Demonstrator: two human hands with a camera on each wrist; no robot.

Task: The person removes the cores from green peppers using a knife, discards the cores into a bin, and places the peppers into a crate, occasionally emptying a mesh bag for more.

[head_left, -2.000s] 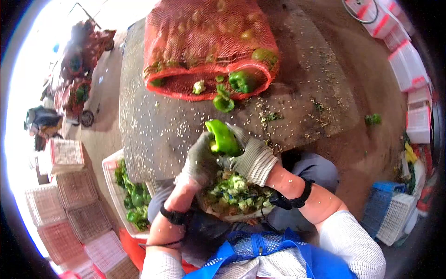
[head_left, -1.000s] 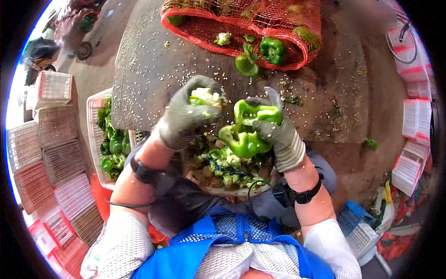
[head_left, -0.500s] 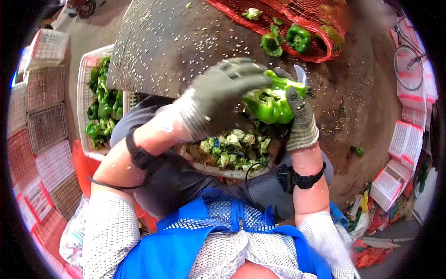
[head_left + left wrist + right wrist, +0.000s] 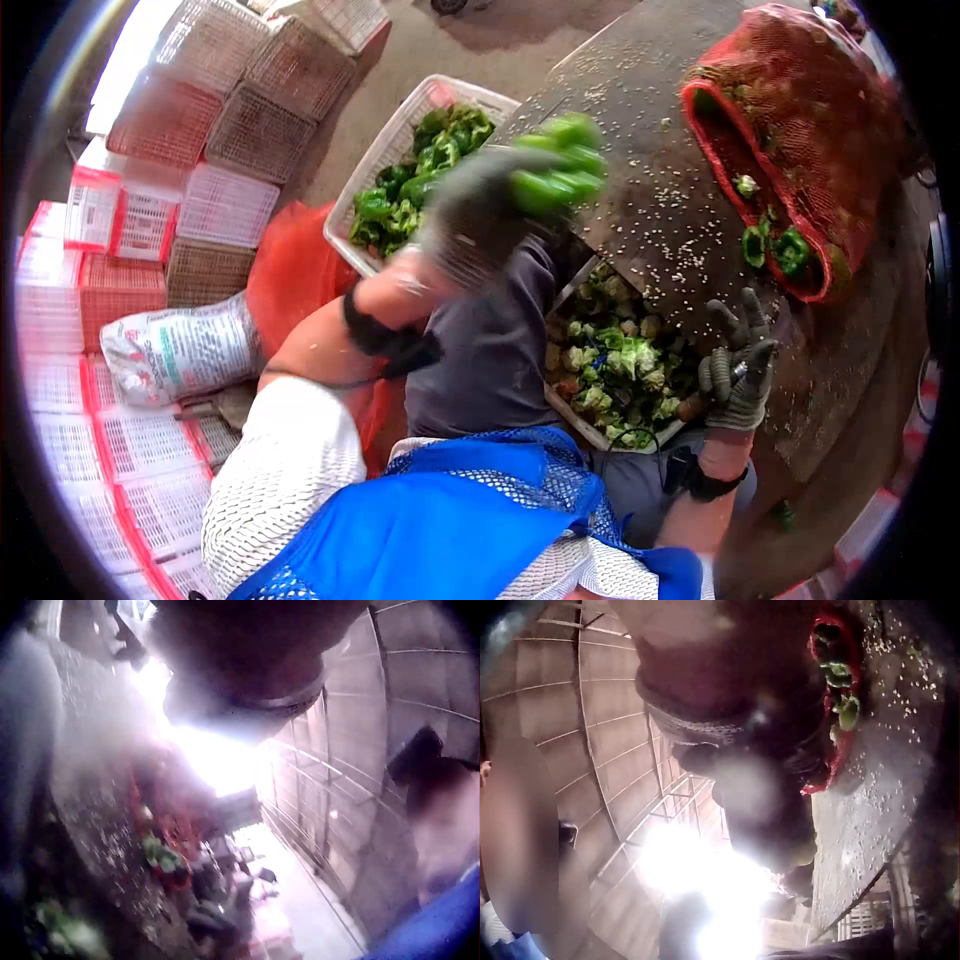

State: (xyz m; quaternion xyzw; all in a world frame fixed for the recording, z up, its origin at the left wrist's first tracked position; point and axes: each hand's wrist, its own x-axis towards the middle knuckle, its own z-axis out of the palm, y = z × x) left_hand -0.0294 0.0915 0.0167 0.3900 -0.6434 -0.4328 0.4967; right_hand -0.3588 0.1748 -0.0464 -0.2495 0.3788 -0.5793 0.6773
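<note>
In the head view, my left hand (image 4: 478,215) grips a green bell pepper (image 4: 562,172), blurred by motion, beside the white crate (image 4: 352,205) of cut peppers. My right hand (image 4: 738,375) is at the table edge, above the tub of pepper cores (image 4: 622,355). Some of its fingers curl round a small knife (image 4: 740,371), mostly hidden in the glove, while others point up. Both hands wear grey-green gloves. Against the glare, the left hand (image 4: 247,667) and the right hand (image 4: 757,795) are dark shapes in their wrist views.
A red mesh sack (image 4: 800,140) lies on the seed-strewn table (image 4: 640,190), with green peppers (image 4: 792,252) at its mouth. Stacked plastic crates (image 4: 225,130) line the left side. A white printed sack (image 4: 185,348) and red netting (image 4: 290,265) lie near my left arm.
The left hand pulled a pale core out of the pepper, then took the pepper from the right hand and carried it left to the crate. The right hand is lower, and the view has turned left.
</note>
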